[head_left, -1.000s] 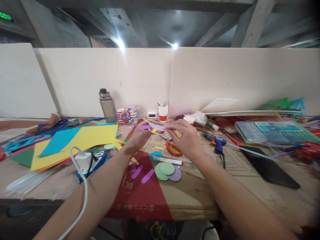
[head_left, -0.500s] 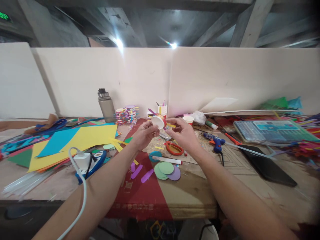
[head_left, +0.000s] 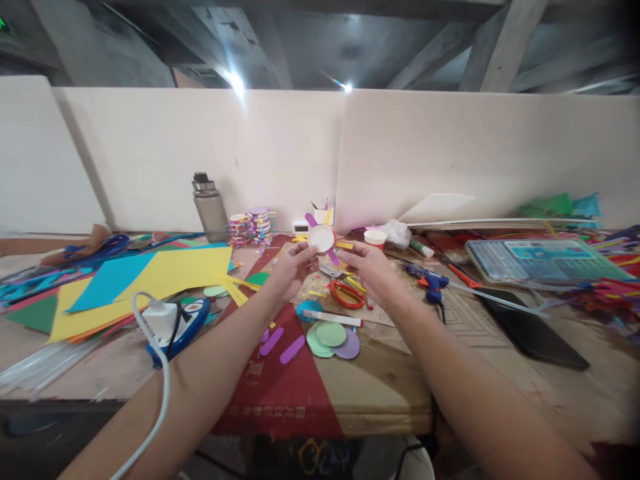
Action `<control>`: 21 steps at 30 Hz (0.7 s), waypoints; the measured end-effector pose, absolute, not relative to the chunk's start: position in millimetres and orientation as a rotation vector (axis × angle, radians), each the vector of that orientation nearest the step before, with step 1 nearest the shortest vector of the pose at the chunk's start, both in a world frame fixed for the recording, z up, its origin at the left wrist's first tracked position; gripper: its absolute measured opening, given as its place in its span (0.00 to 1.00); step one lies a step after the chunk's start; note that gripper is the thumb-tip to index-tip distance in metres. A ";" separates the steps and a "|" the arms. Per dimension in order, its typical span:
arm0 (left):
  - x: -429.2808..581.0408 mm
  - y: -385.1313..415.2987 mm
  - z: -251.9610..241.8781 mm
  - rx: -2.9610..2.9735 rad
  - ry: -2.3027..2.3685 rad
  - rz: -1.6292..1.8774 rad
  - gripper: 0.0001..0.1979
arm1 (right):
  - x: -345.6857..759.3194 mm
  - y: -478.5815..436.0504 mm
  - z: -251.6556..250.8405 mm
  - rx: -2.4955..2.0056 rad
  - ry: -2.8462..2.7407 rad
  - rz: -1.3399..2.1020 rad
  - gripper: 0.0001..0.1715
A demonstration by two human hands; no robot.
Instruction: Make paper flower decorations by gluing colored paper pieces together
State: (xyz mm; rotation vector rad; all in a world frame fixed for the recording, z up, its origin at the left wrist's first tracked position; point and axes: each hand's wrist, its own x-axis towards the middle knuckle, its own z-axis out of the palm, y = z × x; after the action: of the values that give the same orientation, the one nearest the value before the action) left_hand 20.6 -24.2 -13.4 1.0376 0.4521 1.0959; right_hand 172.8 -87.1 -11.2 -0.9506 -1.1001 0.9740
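Note:
Above the middle of the table, my left hand (head_left: 296, 268) grips a small paper cup (head_left: 321, 240), whose round white face is turned to me. Purple strips (head_left: 311, 219) stick out from the cup at its upper left and lower right. From its right side a yellow paper strip (head_left: 344, 245) reaches my right hand (head_left: 371, 267), and the thumb and fingers close on its end. Below the hands lie red-handled scissors (head_left: 347, 295), a white marker (head_left: 333, 318), green paper discs (head_left: 330, 335), a lilac disc (head_left: 349, 345) and loose purple strips (head_left: 293, 349).
To the left are coloured paper sheets (head_left: 175, 270), a power strip (head_left: 187, 327) with its white cable over my left arm, and a bottle (head_left: 209, 212). Decorated cup stacks (head_left: 260, 227) stand behind. A glue gun (head_left: 434, 283), phone-like black slab (head_left: 535, 333) and plastic case (head_left: 545, 260) lie right.
The cup has turned so its white face points more squarely at me, with the purple strips now showing on two sides. My right hand has stayed by the yellow strip; the view shifted slightly.

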 end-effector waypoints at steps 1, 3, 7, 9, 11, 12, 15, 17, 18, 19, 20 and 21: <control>20.8 -24.6 -13.4 1.040 0.454 1.095 0.17 | 171.5 -87.6 -11.1 -0.949 -1.082 0.990 0.18; 21.3 -25.8 -13.5 1.051 0.455 1.093 0.17 | 169.3 -88.2 -11.1 -0.945 -1.056 1.010 0.18; 22.3 -27.3 -14.1 1.076 0.457 1.099 0.16 | 167.2 -89.2 -10.5 -0.915 -1.029 1.040 0.17; 22.5 -27.4 -14.4 1.079 0.458 1.096 0.16 | 166.8 -89.8 -9.7 -0.900 -1.018 1.057 0.17; 22.6 -27.5 -14.5 1.084 0.457 1.092 0.16 | 166.7 -90.2 -8.9 -0.899 -1.014 1.062 0.17; 22.6 -27.6 -14.4 1.088 0.456 1.091 0.16 | 166.8 -90.2 -8.6 -0.899 -1.012 1.060 0.17; 22.8 -28.4 -14.0 1.096 0.460 1.092 0.16 | 167.5 -89.2 -8.8 -0.901 -0.993 1.058 0.18; 23.0 -28.8 -13.9 1.098 0.463 1.091 0.15 | 168.3 -88.2 -9.4 -0.898 -0.982 1.062 0.19; 23.1 -28.8 -14.0 1.096 0.463 1.091 0.15 | 168.7 -87.8 -9.7 -0.896 -0.982 1.064 0.19; 23.1 -28.7 -14.2 1.094 0.460 1.090 0.15 | 169.1 -87.6 -9.9 -0.896 -0.986 1.066 0.19; 23.1 -28.4 -14.4 1.091 0.458 1.089 0.15 | 169.7 -87.5 -10.0 -0.898 -0.991 1.064 0.19; 23.0 -27.9 -14.8 1.085 0.454 1.089 0.15 | 170.2 -87.5 -10.0 -0.904 -0.992 1.056 0.20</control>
State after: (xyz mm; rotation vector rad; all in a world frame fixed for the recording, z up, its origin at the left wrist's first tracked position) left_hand 23.0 -27.9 -14.8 1.0847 0.4536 1.0892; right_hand 170.2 -87.5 -10.0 -0.9036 -0.9925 1.0557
